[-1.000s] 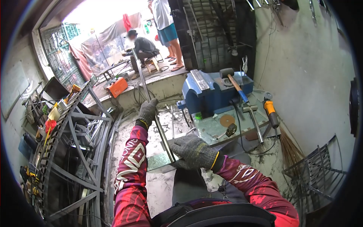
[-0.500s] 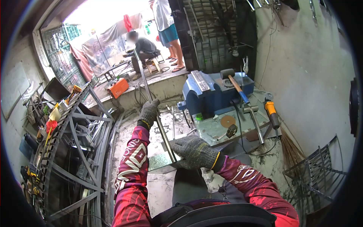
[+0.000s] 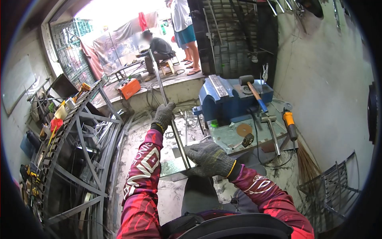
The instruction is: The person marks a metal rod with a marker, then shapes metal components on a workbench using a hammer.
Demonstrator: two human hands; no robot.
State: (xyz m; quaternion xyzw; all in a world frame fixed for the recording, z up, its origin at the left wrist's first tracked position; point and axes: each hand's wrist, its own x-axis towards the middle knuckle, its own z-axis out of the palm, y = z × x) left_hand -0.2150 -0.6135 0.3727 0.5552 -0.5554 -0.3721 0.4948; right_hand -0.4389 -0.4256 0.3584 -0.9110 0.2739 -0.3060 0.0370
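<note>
steel bar (image 3: pixel 167 104) within both hands' grip

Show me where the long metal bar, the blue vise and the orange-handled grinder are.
metal bar (image 3: pixel 161 85), head view, bare stretch above the left hand.
blue vise (image 3: pixel 225 104), head view, its blue body.
grinder (image 3: pixel 289 121), head view, orange handle.
</note>
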